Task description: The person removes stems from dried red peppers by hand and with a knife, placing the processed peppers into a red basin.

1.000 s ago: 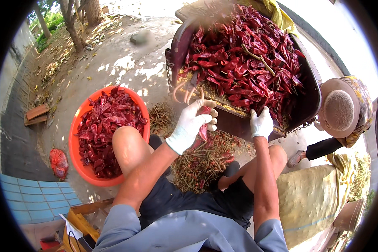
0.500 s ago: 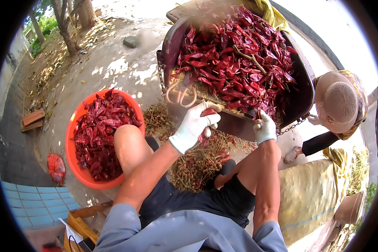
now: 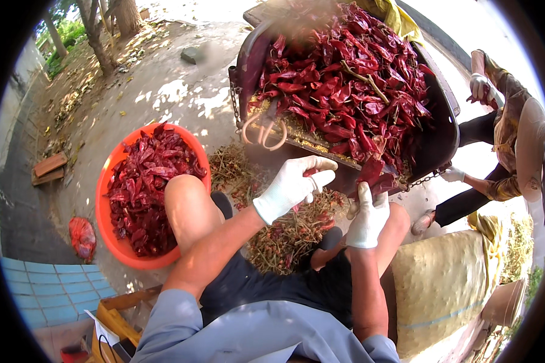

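Observation:
Both my hands wear white gloves. My right hand [image 3: 369, 219] pinches dried red chili peppers [image 3: 371, 172] by the near edge of the dark cart [image 3: 444, 121], which is heaped with more chili peppers [image 3: 345, 85]. To its left, my left hand [image 3: 293, 186] is curled, with red chili pepper showing between its fingers; most of what it holds is hidden. Beyond that hand, scissors [image 3: 264, 134] with tan handles rest at the cart's edge. An orange-red basin [image 3: 103, 221] full of dried chili peppers [image 3: 148, 181] stands left of my knee.
Stems and scraps [image 3: 272, 242] cover the ground between my legs. At right a co-worker [image 3: 515, 133] in a pale hat holds something dark red in a gloved hand. A stuffed yellowish sack [image 3: 442, 284] lies at my right; a chain [image 3: 429, 175] hangs on the cart. A red bag [image 3: 82, 236] lies left.
My right hand has drawn back from the cart's edge with chili peppers in its grip. My left hand has shifted slightly right and down. The co-worker has moved right, raising a hand.

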{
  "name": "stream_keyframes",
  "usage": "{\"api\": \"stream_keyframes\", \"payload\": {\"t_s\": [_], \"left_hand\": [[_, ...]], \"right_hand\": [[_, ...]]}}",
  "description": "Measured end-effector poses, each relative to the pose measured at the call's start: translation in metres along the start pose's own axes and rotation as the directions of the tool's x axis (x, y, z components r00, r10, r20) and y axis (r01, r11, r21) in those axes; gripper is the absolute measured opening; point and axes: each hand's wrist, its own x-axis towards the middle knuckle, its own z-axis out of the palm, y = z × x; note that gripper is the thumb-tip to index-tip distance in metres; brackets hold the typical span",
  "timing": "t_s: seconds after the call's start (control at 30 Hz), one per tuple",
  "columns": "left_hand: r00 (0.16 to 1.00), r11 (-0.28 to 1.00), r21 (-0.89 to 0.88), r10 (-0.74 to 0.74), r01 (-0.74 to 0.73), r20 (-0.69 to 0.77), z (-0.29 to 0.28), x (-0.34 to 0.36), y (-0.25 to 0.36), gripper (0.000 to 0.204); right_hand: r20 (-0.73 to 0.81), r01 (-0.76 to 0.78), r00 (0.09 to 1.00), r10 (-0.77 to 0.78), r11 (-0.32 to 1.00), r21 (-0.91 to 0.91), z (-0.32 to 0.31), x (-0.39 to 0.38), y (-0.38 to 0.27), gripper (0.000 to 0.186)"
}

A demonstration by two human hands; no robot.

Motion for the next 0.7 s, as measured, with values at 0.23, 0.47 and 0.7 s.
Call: {"api": "stream_keyframes", "payload": {"t_s": [0.23, 0.47, 0.7], "left_hand": [[0.960, 0.930, 0.241, 0.273, -0.278, 0.057, 0.002, -0.007, -0.011, 0.032], [0.872, 0.603, 0.712, 0.489, -0.360, 0.027, -0.011, -0.014, -0.009, 0.020], [0.845, 0.107, 0.926, 0.456, -0.363, 0.279, -0.005, -0.024, -0.017, 0.017]], "right_hand": [[0.267, -0.174, 0.942, 0.205, 0.975, -0.134, 0.010, -0.039, 0.006, 0.018], [0.274, -0.148, 0.948, 0.161, 0.987, -0.070, -0.005, -0.029, 0.006, 0.022], [0.332, 0.510, 0.860, -0.387, 0.655, -0.557, 0.009, -0.032, 0.003, 0.016]]}}
